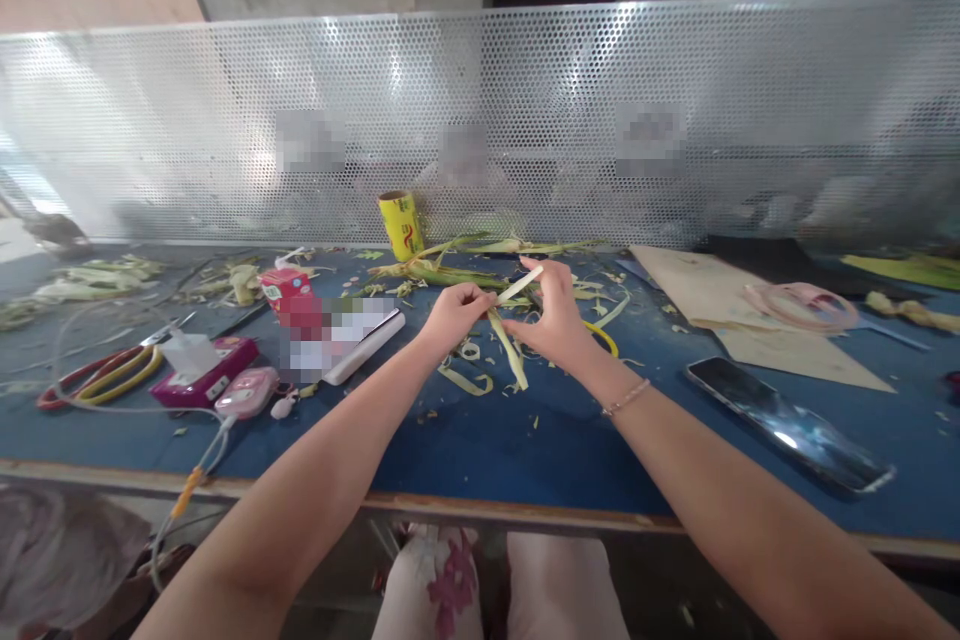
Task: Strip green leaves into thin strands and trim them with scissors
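Observation:
A pale green strip of plant leaf or husk [519, 288] is pinched between the thumb and fingers of my left hand [455, 315]. It runs up to the right, its tip overlapping the fingers of my right hand [556, 318]. That right hand is curved, thumb and index finger apart, close around the strip. From the left fingertips a folded piece of the same pale material [510, 352] hangs down toward the table; whether both are one strip I cannot tell. Below the hands lie curled scraps [469, 380] and part of a yellow ring [604, 338].
Behind the hands are long green stalks [457, 275], a yellow roll [401, 225] and a perforated metal screen [525, 120]. Left are a red box [289, 295], a purple box [206, 375] and scissors [112, 375]. Right are a phone [787, 425], cardboard [720, 305] and a tape roll [802, 305].

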`<state>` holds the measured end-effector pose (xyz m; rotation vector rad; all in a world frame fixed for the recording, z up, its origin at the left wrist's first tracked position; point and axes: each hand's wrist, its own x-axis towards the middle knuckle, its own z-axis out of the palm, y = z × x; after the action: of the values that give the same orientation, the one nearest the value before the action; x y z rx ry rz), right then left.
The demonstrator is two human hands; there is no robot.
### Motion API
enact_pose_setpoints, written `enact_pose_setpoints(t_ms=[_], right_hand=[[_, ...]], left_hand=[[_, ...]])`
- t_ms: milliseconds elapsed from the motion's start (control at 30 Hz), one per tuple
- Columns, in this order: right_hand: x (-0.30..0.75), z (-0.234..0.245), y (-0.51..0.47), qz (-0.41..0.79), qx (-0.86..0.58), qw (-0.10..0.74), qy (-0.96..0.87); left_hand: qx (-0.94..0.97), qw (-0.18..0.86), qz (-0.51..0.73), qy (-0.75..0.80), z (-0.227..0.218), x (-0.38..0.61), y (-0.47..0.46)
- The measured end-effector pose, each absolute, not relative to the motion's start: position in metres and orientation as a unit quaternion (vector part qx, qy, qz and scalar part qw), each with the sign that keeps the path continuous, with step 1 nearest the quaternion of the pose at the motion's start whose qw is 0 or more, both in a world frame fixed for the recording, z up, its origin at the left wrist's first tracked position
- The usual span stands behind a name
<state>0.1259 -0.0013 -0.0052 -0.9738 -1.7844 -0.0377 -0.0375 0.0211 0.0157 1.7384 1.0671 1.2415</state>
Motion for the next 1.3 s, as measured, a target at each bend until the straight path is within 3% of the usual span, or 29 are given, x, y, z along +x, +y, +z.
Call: enact_pose_setpoints(t_ms=[167,367,467,633,900,1300], right_hand=[[0.124,-0.001,-0.009,-0.075,-0.392,0.486,-0.777],[0.127,0.005,-0.014,-0.140,-0.377,0.526,-0.750],[0.129,0.010,-0.016,-0.144,-0.379,0.493,-0.769],[0.126,0.011,-0.016,-0.070,-0.342,0.451,-0.821],[0.122,0.000,-0.006,0.040,-0.378,0.499,-0.779],[0.116,0.002,-0.001,0.268,-0.418,0.557,-0.665]], left_hand=[[0.698,0.363,0.466,0.405,0.015,-0.038,0.021],[0.717,0.345,0.465,0.389,0.013,-0.039,0.024],[0.719,0.364,0.468,0.363,0.013,-0.039,0.025],[0.730,0.365,0.464,0.345,0.012,-0.041,0.027],[0.728,0.418,0.446,0.309,0.007,-0.040,0.030],[0.784,0.324,0.427,0.314,0.007,-0.041,0.029]])
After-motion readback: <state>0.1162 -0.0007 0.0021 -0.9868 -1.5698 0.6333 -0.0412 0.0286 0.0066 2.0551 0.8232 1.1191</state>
